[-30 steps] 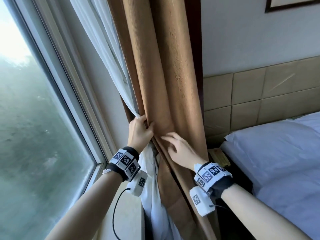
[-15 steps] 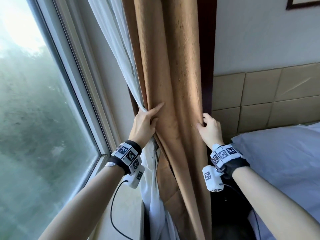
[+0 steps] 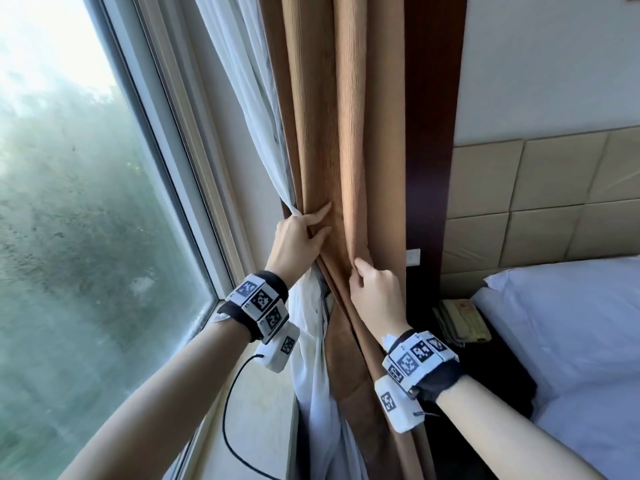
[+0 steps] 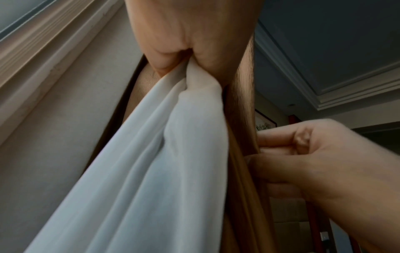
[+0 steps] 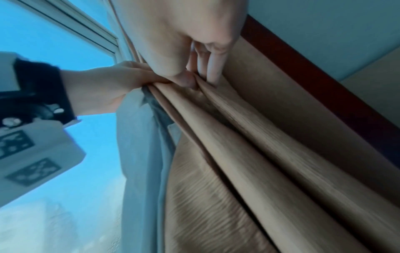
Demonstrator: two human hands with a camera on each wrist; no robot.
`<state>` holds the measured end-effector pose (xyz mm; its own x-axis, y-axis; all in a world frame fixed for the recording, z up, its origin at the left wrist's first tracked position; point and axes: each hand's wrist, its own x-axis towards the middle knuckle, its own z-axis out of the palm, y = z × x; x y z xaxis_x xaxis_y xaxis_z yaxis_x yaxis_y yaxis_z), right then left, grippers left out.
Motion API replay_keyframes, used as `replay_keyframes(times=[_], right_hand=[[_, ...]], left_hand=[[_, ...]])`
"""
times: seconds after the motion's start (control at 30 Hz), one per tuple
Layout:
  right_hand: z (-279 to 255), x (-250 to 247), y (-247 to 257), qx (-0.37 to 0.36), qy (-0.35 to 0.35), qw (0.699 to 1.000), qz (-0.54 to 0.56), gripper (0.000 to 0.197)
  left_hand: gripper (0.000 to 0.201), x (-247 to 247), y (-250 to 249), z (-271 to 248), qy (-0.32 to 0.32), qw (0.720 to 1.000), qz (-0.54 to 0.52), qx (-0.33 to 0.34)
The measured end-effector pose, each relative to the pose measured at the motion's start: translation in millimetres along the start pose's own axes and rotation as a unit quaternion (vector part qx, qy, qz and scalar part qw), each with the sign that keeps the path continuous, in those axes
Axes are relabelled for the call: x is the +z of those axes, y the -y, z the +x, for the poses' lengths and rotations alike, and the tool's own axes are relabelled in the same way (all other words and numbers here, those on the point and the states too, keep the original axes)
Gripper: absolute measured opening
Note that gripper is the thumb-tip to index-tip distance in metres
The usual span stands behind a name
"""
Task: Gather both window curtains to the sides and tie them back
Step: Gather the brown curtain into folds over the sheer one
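A brown curtain (image 3: 325,133) and a white sheer curtain (image 3: 249,84) hang bunched at the right side of the window. My left hand (image 3: 298,240) grips both layers at mid height; in the left wrist view the white sheer curtain (image 4: 173,137) is squeezed in the left hand (image 4: 190,42) against the brown curtain (image 4: 244,95). My right hand (image 3: 372,289) pinches a fold of the brown curtain just below and to the right. In the right wrist view the thumb and fingers of the right hand (image 5: 194,68) pinch a brown pleat (image 5: 249,133). No tie-back shows.
The window glass (image 3: 86,220) and its frame (image 3: 187,188) fill the left. A dark wooden post (image 3: 433,133) stands behind the curtain. A bed with a white pillow (image 3: 568,323) sits at the right, a telephone (image 3: 460,320) on a low stand beside it. A black cable (image 3: 235,410) hangs from my left wrist.
My right hand has come back from the curtain's right edge to pinch a front fold near the left hand. The left hand has kept its grip on the bunched curtains.
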<state>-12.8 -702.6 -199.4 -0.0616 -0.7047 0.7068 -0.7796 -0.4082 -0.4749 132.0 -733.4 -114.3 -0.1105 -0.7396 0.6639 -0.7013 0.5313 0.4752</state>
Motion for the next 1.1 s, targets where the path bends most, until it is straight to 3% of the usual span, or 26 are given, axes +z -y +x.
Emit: replay_keyframes(times=[0.2, 0.33, 0.4, 0.53, 0.57, 0.63, 0.67, 0.73, 0.8, 0.9, 0.97, 1.03, 1.1], right_hand=[[-5.4, 9.0, 17.8, -0.044, 0.049, 0.997, -0.046, 0.010], [-8.5, 14.4, 24.0, -0.057, 0.083, 0.991, -0.083, 0.022], [-9.0, 14.1, 25.0, -0.056, 0.101, 0.991, -0.063, 0.025], [-1.4, 6.0, 10.1, -0.057, 0.166, 0.984, 0.016, 0.058], [3.1, 3.3, 3.3, -0.038, 0.176, 0.982, 0.049, 0.055], [13.1, -0.7, -14.4, 0.024, 0.186, 0.971, 0.145, 0.045], [18.7, -2.1, -24.6, 0.054, 0.171, 0.965, 0.193, 0.042], [31.4, -7.8, -45.6, 0.110, 0.100, 0.957, 0.248, 0.039], [44.1, -17.0, -64.5, 0.151, 0.014, 0.956, 0.251, 0.043], [58.9, -29.1, -87.8, 0.163, -0.064, 0.965, 0.194, 0.056], [67.8, -32.5, -99.4, 0.192, 0.004, 0.970, 0.149, 0.078], [75.3, -29.4, -108.2, 0.247, 0.133, 0.956, 0.084, 0.105], [83.3, -21.1, -114.5, 0.277, 0.200, 0.937, 0.069, 0.117]], left_hand=[[0.027, -3.6, -9.8, -1.0, 0.017, 0.999, -0.023, -0.021], [0.044, -5.0, -14.4, -3.9, 0.031, 0.998, -0.046, -0.028], [0.031, -3.5, -7.4, -3.5, 0.032, 0.999, 0.002, -0.011], [0.005, -3.7, 4.8, -2.9, 0.027, 0.999, 0.042, -0.013], [0.012, -4.8, 6.2, -2.9, 0.020, 0.999, 0.038, -0.002], [0.061, -7.3, 6.0, -4.2, 0.023, 1.000, 0.014, 0.010], [0.083, -8.3, 3.0, -5.1, 0.027, 1.000, 0.004, 0.009], [0.101, -6.6, -2.4, -6.0, 0.032, 0.999, 0.010, 0.017], [0.100, -2.8, -5.7, -7.2, 0.023, 0.998, 0.047, 0.041], [0.071, 4.9, -0.9, -5.0, 0.020, 0.995, 0.069, 0.064], [0.050, 11.2, 2.2, -1.4, 0.018, 0.997, 0.060, 0.052], [0.044, 15.6, 2.3, 1.7, 0.019, 0.997, 0.058, 0.049], [0.043, 16.0, 1.2, 2.8, 0.025, 0.997, 0.052, 0.041]])
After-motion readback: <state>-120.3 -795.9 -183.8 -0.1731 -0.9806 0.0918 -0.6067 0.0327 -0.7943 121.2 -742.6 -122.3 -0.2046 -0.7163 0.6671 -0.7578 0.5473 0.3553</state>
